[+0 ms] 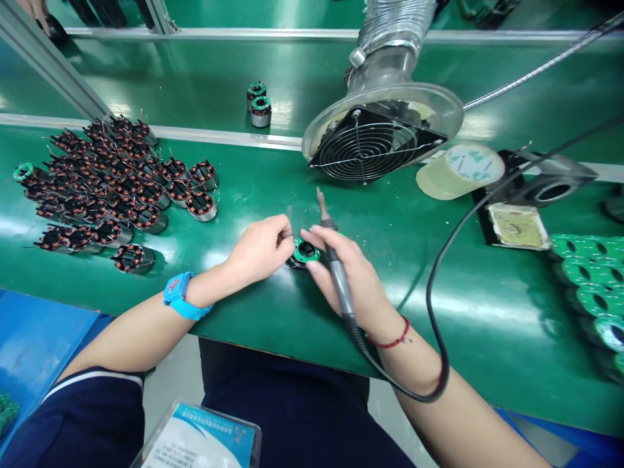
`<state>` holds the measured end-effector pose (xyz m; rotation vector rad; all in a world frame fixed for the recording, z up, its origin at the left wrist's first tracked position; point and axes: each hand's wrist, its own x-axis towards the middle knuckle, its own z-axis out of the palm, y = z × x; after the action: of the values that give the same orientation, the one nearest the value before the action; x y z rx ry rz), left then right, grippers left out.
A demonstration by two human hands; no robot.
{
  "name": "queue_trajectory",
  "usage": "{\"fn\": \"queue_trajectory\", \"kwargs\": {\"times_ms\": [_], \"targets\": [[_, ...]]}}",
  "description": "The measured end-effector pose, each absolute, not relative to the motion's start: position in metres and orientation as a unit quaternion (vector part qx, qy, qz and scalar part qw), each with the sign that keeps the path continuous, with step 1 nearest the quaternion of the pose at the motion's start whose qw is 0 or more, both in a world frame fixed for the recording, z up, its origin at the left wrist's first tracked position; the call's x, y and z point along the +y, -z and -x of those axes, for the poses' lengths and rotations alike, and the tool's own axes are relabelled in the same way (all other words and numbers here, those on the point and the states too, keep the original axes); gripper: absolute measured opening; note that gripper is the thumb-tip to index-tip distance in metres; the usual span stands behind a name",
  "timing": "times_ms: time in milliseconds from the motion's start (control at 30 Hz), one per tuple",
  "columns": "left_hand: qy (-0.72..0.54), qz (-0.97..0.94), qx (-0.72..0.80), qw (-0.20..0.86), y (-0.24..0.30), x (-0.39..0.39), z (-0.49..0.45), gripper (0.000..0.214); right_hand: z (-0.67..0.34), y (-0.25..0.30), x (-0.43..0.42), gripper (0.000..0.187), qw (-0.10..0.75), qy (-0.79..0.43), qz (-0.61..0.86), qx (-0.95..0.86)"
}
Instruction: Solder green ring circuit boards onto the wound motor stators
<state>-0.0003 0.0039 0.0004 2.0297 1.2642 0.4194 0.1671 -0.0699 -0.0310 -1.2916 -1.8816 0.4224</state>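
Stator with a green ring board (pixel 301 257) sits on the bench between your hands. Your green bench (pixel 487 292) runs beneath everything. At left stand crowded copper-wound stators (pixel 112 182); ahead hangs a fan hood (pixel 383 136). Ring boards (pixel 600 281) stand in rows at far right. Your badge (pixel 209 435) carries a blue panel, its lines too blurred to read.

Your right hand (pixel 358 273) grasps the soldering iron (pixel 337 276), tip pointing away from you, thumb and fingertips around the stator. Your left hand (pixel 258 253) is curled closed at its left edge — whether it pinches anything, you cannot tell. Green print on the tape roll (pixel 458 172) is illegible — likewise the red marking on your blue watch (pixel 181 294).
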Motion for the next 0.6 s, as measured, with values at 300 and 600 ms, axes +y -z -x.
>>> {"fn": "queue_trajectory", "kwargs": {"times_ms": [300,600], "targets": [[-0.080,-0.823,0.374,0.420,0.000,0.012,0.021,0.014,-0.175,0.038,-0.065,0.059,0.390,-0.105,0.538,-0.740],[-0.190,-0.784,0.371,0.459,0.003,0.008,0.014,0.007,-0.170,0.035,-0.067,0.058,0.377,-0.063,0.513,-0.768]]}}
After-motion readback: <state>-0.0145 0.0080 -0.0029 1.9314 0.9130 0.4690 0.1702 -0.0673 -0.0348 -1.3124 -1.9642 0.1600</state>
